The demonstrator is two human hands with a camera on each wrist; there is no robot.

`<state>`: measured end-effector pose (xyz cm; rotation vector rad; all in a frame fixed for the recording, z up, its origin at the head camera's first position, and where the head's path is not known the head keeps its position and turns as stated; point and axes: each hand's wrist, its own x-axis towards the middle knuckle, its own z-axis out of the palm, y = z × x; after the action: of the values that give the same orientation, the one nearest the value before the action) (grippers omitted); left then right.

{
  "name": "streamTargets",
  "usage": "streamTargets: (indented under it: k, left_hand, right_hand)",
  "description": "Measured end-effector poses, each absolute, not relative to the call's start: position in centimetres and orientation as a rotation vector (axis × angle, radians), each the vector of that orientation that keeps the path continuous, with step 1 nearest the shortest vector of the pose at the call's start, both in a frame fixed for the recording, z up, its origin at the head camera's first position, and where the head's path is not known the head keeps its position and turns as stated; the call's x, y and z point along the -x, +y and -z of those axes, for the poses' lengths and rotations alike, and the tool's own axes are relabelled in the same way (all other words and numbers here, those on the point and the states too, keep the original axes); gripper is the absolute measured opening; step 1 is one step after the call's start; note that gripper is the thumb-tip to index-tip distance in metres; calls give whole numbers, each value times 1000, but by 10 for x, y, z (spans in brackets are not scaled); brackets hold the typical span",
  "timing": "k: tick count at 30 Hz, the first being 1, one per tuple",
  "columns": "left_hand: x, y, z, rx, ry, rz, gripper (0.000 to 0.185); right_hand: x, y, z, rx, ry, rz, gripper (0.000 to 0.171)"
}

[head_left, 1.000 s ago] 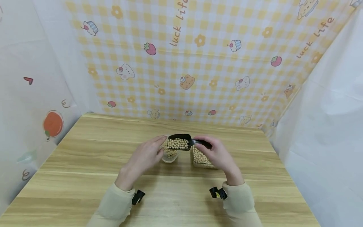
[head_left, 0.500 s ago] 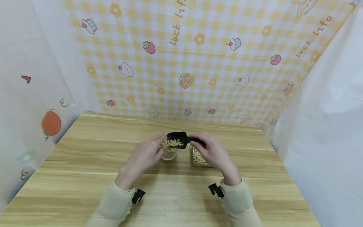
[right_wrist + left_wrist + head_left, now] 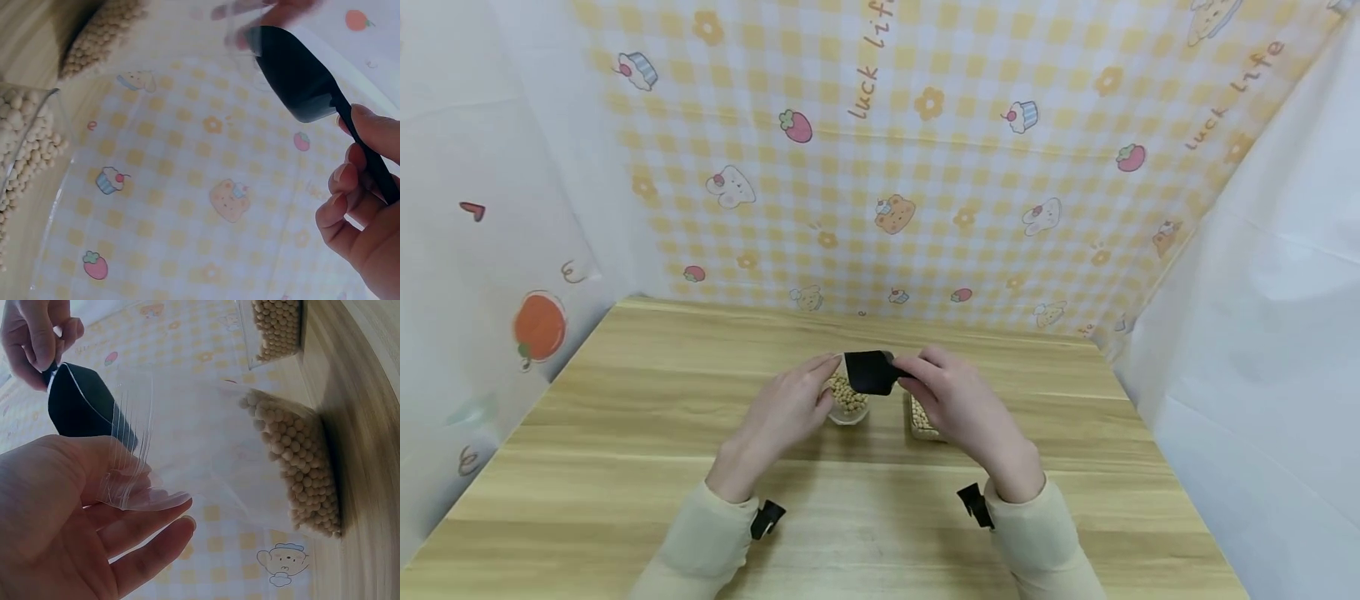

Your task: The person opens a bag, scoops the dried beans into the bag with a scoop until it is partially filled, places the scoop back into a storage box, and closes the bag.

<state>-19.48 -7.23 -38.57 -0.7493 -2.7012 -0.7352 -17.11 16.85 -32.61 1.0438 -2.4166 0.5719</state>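
A clear zip-lock bag (image 3: 206,444) stands upright on the table with pale round soybeans (image 3: 306,469) in its bottom. My left hand (image 3: 782,421) pinches the bag's ridged mouth between thumb and fingers. In my right hand (image 3: 970,408) is the handle of a black scoop (image 3: 870,373). The scoop is tipped over at the bag's opening, its underside toward the head camera. Its tip lies inside the mouth in the left wrist view. Below the right hand, a clear box (image 3: 927,434) of soybeans is partly hidden by that hand.
Both containers stand on a wood-grain table (image 3: 880,517). A yellow checked cloth (image 3: 820,183) hangs behind it, and white sheets (image 3: 1262,333) close off the sides. A black camera mount (image 3: 767,519) sits on each wrist.
The right hand has turned the scoop over from level, and the soybeans in it have gone out of sight at the bag's mouth. The left hand keeps its place.
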Motion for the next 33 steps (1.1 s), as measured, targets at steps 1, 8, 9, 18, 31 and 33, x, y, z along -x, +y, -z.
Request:
streamTargets:
  k: [1,8,9,18,31,33]
  left_hand:
    - [195,-72,386,747,-2703,741,48]
    - [195,-72,387,745,-2691,748,48]
    - [195,-72,387,748,-2687,747,47]
    - [195,-72,388,746,-2676,756,47]
    - [193,-73,386,752,-2679,779,48]
    - [193,-72,386,750,-2680,783,48]
  right_hand:
    - [170,170,324,-1047,-2416,-583,24]
    - [169,197,318,-998,-2426,-668,27]
    - [170,203,318,-988,-2428,-664,27]
    - [180,251,328,-955,-2552,-614,23]
    - [200,303,342,-1001,-2760,-470,16]
    - [203,308,344,-1012,-2778,-426,15]
